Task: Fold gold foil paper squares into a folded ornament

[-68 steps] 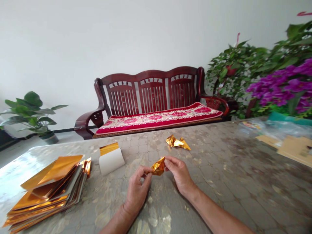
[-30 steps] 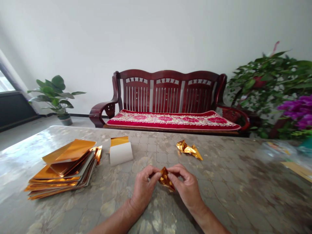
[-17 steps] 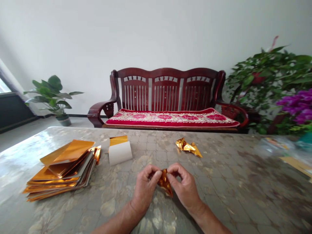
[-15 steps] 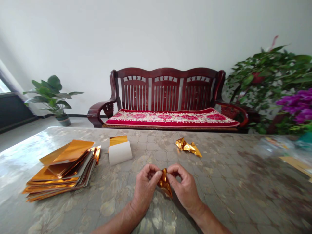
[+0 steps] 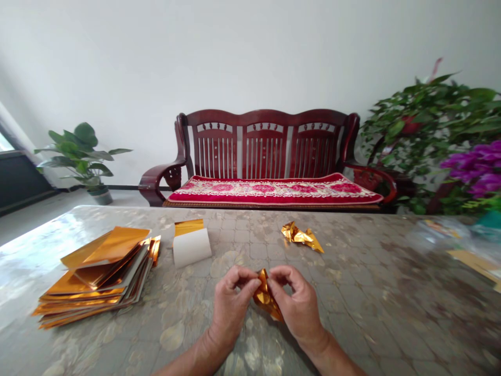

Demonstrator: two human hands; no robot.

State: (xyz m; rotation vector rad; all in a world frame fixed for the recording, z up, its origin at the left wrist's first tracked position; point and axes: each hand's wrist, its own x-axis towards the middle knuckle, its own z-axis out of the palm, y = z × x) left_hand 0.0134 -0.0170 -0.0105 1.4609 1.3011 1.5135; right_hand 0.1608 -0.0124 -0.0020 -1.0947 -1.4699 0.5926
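Observation:
Between my two hands, just above the table, is a piece of folded gold foil paper (image 5: 266,300), shiny and creased, narrowing to a peak at the top. My left hand (image 5: 234,297) pinches its left edge with thumb and forefinger. On the other side my right hand (image 5: 296,300) pinches the right edge the same way. Beyond the hands lies a folded gold foil piece (image 5: 301,236) with crumpled, pointed ends. To the left, a sheaf of gold foil sheets (image 5: 94,282) is stacked unevenly, some grey backs showing.
A curled sheet (image 5: 191,246), pale side up with a gold edge, rests on the patterned tabletop (image 5: 235,355) near the stack. Clear plastic (image 5: 438,235) and a tan card (image 5: 473,265) lie at the right. A wooden bench (image 5: 262,151) and potted plants stand behind.
The foil paper between my hands has turned slightly, its lower end swinging right and looking a bit wider. Both hands keep their pinch. The view has shifted slightly.

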